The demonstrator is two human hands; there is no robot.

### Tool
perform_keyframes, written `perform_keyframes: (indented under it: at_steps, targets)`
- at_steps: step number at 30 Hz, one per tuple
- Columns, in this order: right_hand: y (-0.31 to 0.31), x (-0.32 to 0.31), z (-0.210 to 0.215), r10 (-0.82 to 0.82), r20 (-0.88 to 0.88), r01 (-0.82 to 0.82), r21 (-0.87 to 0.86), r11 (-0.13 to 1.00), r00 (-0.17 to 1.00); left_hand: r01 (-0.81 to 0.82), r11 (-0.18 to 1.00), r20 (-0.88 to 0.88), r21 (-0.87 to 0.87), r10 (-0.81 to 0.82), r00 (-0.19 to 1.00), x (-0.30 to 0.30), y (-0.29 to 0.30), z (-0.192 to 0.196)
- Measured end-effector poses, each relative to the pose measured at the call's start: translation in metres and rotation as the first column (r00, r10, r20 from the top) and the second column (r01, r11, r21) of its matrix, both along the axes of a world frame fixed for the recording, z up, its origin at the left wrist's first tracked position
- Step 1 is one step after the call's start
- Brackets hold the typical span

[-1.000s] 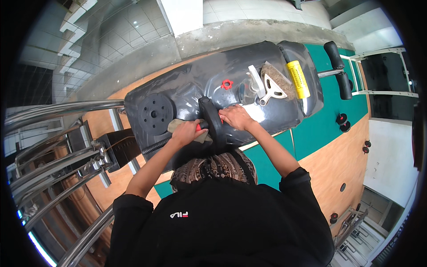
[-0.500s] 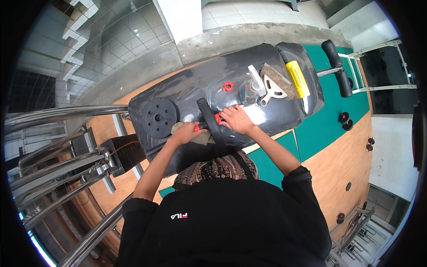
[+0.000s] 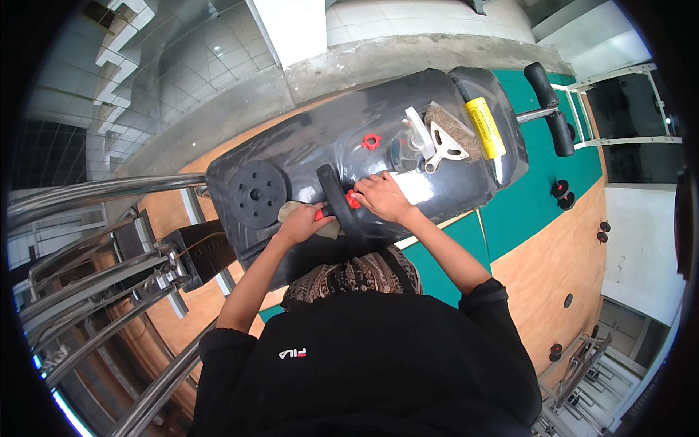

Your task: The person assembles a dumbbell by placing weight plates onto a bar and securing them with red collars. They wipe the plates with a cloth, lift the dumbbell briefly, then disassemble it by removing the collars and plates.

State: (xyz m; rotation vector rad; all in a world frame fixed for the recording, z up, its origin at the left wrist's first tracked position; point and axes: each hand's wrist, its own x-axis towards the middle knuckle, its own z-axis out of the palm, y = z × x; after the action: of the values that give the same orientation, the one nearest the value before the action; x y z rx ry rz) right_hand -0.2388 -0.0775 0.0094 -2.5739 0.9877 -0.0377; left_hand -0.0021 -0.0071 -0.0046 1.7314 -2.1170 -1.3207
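A dumbbell with one black weight plate (image 3: 335, 191) standing on edge rests on the black padded bench (image 3: 313, 138) in front of me. My left hand (image 3: 299, 223) is closed round its red-and-black handle (image 3: 325, 212), left of the plate. Right of the plate, my right hand (image 3: 383, 198) grips a red star-shaped collar (image 3: 353, 199) with fingertips and thumb; the bar's end is hidden under the fingers. A second red star collar (image 3: 371, 141) lies farther back. Flat on the bench's left end is another black plate (image 3: 256, 195). A greenish cloth (image 3: 330, 229) lies beneath the handle.
Toward the bench's right lie a clear bottle with a white spray head (image 3: 417, 135), a white-handled brush (image 3: 450, 148) and a yellow cylinder (image 3: 485, 129). Steel machine tubes (image 3: 109, 195) stand at left. Small dumbbells (image 3: 562, 194) sit on the floor at right.
My right hand's fingers have shifted slightly round the collar, and more of its red shows. The left hand keeps its hold on the handle. The whole view has moved a little.
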Motion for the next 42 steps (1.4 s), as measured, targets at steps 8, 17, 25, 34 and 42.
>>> perform_keyframes:
  at_steps: [8, 17, 25, 34, 42]
  targets:
    - [-0.010, -0.006, 0.003, -0.020, -0.081, 0.042, 0.284, 0.958, 0.996, 0.001, 0.999, 0.046, -0.037, 0.001, 0.999, -0.009, 0.000, 0.004]
    - [-0.021, -0.008, -0.005, 0.011, -0.102, 0.028, 0.376, 0.926, 0.995, -0.016, 0.996, 0.108, -0.083, 0.025, 0.994, -0.013, 0.000, 0.002]
    - [-0.022, -0.013, -0.006, 0.032, -0.078, 0.001, 0.399, 0.917, 0.996, -0.005, 0.995, 0.079, -0.099, 0.013, 0.997, -0.016, -0.003, -0.003]
    - [-0.001, -0.018, 0.040, -0.257, 0.406, 0.213, 0.150, 0.965, 0.877, -0.170, 0.981, -0.052, -0.092, 0.165, 0.985, -0.014, 0.016, 0.001]
    - [0.075, -0.034, 0.043, -0.766, 0.482, 0.453, 0.619, 0.642, 0.426, -0.547, 0.801, -0.392, 0.242, 0.596, 0.700, -0.037, -0.021, 0.007]
